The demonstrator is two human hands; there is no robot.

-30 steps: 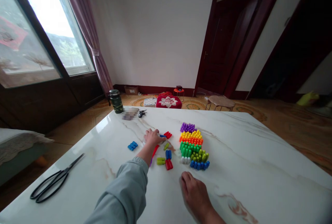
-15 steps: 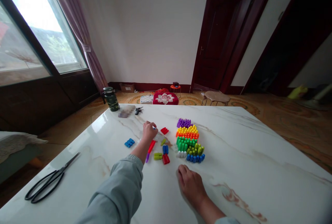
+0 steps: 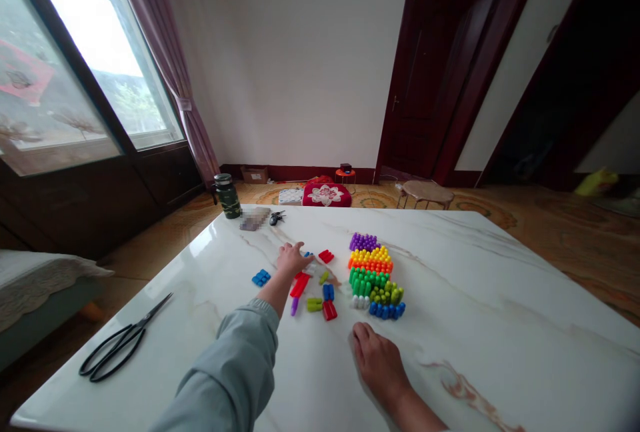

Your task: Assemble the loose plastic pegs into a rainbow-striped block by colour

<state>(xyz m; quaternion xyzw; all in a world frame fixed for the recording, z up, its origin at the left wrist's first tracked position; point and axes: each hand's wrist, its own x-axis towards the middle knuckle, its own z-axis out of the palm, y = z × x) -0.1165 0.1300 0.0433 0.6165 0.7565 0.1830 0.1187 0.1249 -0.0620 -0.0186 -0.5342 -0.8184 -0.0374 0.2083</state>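
Note:
My left hand (image 3: pixel 291 260) reaches out over the white marble table (image 3: pixel 475 299), its fingers stretched toward a small blue piece (image 3: pixel 308 255) and a red block (image 3: pixel 326 257). My right hand (image 3: pixel 379 362) lies flat on the table near me, fingers apart, holding nothing. Right of my left hand stands a block of coloured pegs (image 3: pixel 374 277) in purple, yellow, orange, green, white and blue rows. Loose pieces lie by my left wrist: a blue block (image 3: pixel 260 278), a red bar (image 3: pixel 300 285), a lime piece (image 3: pixel 315 305), a blue piece (image 3: pixel 327 293), a red piece (image 3: pixel 329 311).
Black scissors (image 3: pixel 122 340) lie near the table's left edge. At the far left corner stand a dark green bottle (image 3: pixel 228 196), a blurred flat item (image 3: pixel 255 219) and keys (image 3: pixel 275 218). A red cushion (image 3: pixel 325 195) and a small stool (image 3: pixel 425 193) are on the floor beyond.
My left hand went from curled to stretched out, fingers extended toward the small blue piece and red block. My right hand stayed flat. The view shifted slightly.

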